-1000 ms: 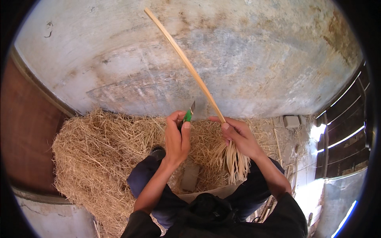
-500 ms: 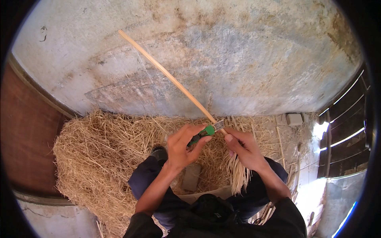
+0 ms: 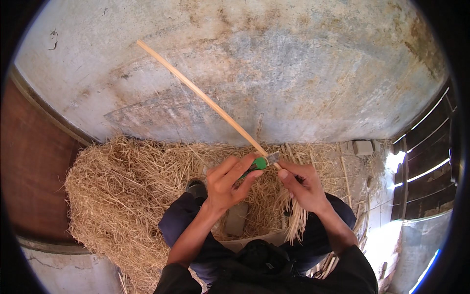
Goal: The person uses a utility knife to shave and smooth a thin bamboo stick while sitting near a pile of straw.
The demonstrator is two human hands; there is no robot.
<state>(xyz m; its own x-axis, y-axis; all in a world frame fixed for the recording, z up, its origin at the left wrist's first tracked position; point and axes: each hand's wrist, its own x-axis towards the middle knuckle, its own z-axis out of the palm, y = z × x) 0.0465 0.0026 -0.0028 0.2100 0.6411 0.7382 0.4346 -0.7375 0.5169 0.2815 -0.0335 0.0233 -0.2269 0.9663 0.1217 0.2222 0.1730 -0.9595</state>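
My left hand (image 3: 226, 185) is closed round a knife with a green handle (image 3: 260, 163). Its short grey blade (image 3: 273, 158) lies across a long, pale wooden stick (image 3: 205, 98). The stick slants from the upper left down to my right hand (image 3: 304, 185), whose thumb and fingers pinch its lower end just beyond the blade. Below that hand hangs a bundle of thin pale strips (image 3: 296, 223). Whether the strips are still joined to the stick is hidden behind my fingers.
A large heap of straw (image 3: 112, 191) covers the floor to the left. A plastered wall (image 3: 303, 88) rises in front. Under me lies a grey block (image 3: 237, 219); another block (image 3: 363, 147) is by the wall at right. Loose sticks (image 3: 327, 267) lie at lower right.
The stick's far end has swung slightly left and down. The knife has shifted a little to the right, nearer my right hand, and the hanging strips have moved slightly.
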